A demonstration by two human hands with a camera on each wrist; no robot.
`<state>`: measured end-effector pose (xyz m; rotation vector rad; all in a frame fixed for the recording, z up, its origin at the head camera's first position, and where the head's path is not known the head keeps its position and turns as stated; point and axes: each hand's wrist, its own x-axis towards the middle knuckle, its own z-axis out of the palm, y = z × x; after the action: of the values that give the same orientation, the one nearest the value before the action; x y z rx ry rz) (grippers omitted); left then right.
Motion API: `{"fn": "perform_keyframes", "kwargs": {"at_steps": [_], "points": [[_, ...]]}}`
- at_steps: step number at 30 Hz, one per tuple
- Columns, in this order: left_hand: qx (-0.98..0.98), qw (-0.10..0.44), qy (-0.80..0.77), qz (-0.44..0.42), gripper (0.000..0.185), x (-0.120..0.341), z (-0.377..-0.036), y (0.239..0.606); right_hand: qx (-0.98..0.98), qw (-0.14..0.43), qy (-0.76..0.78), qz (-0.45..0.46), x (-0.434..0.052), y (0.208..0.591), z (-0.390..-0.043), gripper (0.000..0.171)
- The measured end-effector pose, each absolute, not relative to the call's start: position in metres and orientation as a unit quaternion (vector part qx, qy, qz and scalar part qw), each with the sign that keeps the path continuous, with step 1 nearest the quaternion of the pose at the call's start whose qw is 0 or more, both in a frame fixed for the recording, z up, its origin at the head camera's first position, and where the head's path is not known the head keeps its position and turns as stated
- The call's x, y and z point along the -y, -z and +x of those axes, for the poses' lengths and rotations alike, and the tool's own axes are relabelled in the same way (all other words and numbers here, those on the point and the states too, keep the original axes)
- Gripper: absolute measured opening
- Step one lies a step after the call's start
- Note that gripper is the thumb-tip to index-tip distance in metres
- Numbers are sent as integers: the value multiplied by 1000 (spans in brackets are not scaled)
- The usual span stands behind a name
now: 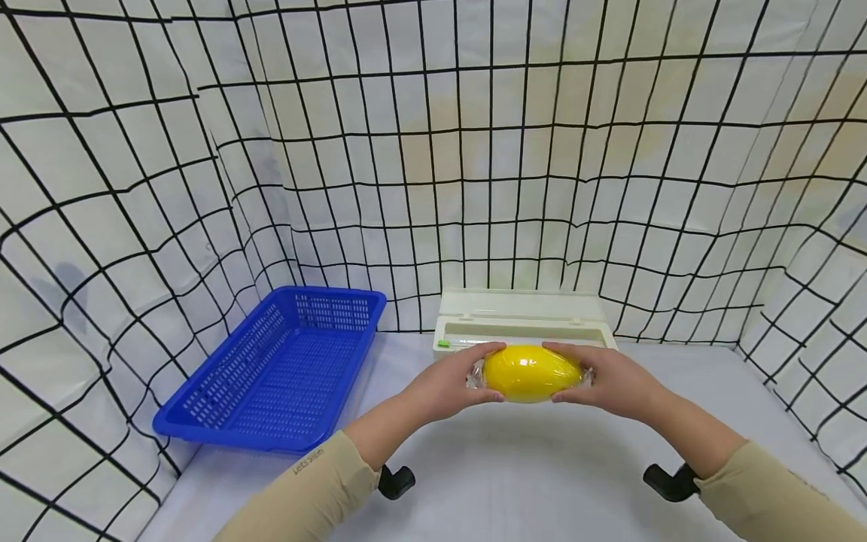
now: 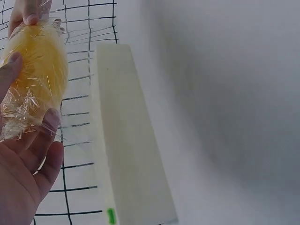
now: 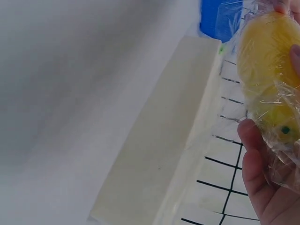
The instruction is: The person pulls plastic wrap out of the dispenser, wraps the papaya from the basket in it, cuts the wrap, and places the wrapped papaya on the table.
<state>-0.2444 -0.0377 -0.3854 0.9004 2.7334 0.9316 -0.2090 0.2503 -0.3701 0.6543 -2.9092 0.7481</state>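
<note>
A smooth yellow fruit [image 1: 528,373], long and rounded like a mango, is held up over the table between both hands. Clear plastic film [image 2: 21,110] covers it and bunches in crinkles at either end. My left hand [image 1: 448,382] grips the left end, thumb and fingers around it. On the opposite end, my right hand [image 1: 618,381] holds it the same way. A small dark green spot shows through the film near the right hand in the right wrist view. Behind the fruit lies a long off-white box [image 3: 150,131], its lid [image 1: 521,303] raised, with a green piece [image 1: 443,343] at its left end.
A blue plastic basket [image 1: 271,391] with slotted sides stands at the left. Black wire mesh [image 1: 501,181] over white sheeting encloses the back and both sides. White cloth [image 1: 528,482] covers the table. A black angled piece [image 1: 396,482] shows beside each forearm.
</note>
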Motion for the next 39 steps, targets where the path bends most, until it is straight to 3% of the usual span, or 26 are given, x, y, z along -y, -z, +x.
{"fn": "perform_keyframes", "kwargs": {"at_steps": [9, 17, 39], "points": [[-911, 90, -292, 277, 77, 29, -251, 433, 950, 4, -239, 203, -248, 416, -214, 75], [-919, 97, -272, 269, 81, 20, -263, 457, 964, 19, -186, 188, -246, 445, -231, 75], [-914, 91, -295, 265, 79, 26, -273, 464, 972, 15, -160, 173, -242, 449, -235, 81]]}}
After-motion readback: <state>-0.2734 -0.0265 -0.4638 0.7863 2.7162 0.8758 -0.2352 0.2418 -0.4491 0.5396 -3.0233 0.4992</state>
